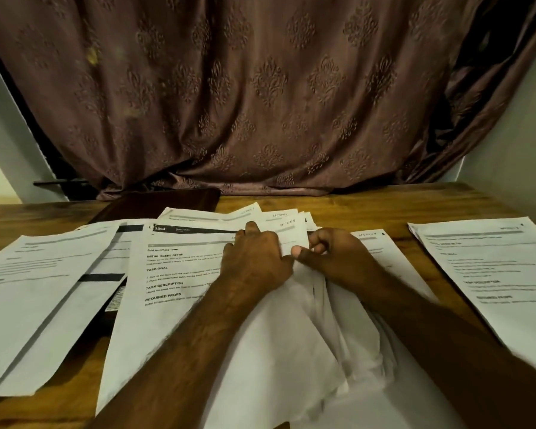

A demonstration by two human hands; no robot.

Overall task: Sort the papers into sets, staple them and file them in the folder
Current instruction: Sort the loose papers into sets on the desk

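a fanned bundle of papers (pixel 279 226) lies at the middle of the table (pixel 369 205), its lower part crumpled toward the near edge. the left hand (pixel 254 258) rests on it with fingers curled over the sheets, and the right hand (pixel 331 252) pinches a sheet between thumb and fingers. another printed sheet (pixel 174 274) lies just left, a stack (pixel 492 261) near the right edge, a dark folder (pixel 155 202) by the far edge under the curtain (pixel 260 88).

Dark folder (pixel 155 203) mostly under papers (pixel 180 274) — far print blurred.
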